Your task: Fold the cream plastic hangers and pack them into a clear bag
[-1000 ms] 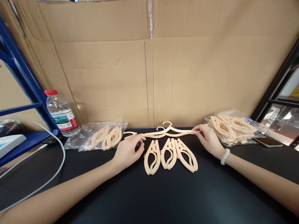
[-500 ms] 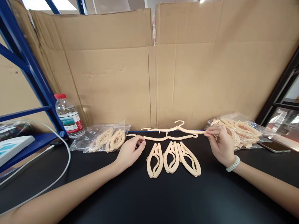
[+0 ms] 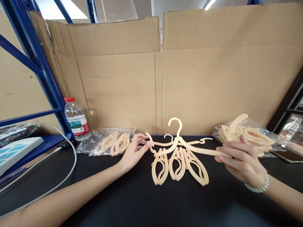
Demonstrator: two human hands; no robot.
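A cream folding clothes hanger [image 3: 165, 153] is spread out and raised above the black table, its hook up. My right hand [image 3: 243, 160] grips its right arm, and a curved end piece stands up from behind the fingers. At the hanger's left end, my left hand [image 3: 133, 153] has its thumb and fingertips closed around the tip; the exact contact is partly hidden. Behind lies a second unfolded hanger [image 3: 196, 142], flat on the table. Three folded hangers, a left one [image 3: 160, 171], a middle one [image 3: 177, 167] and a right one [image 3: 199, 171], lie in front, their tops partly covered.
Clear plastic bags with more folded hangers lie at left [image 3: 106, 143] and right [image 3: 248, 135]. A water bottle [image 3: 77, 121] stands by the blue frame [image 3: 44, 75]. A phone [image 3: 288, 156] rests at far right, a white cable [image 3: 74, 160] at left. Cardboard [image 3: 118, 85] walls the back.
My right hand has lifted the rear hanger and brought it toward me and rightward, over the folded ones. My left hand has shifted slightly to that hanger's left end. The view has tilted a little.
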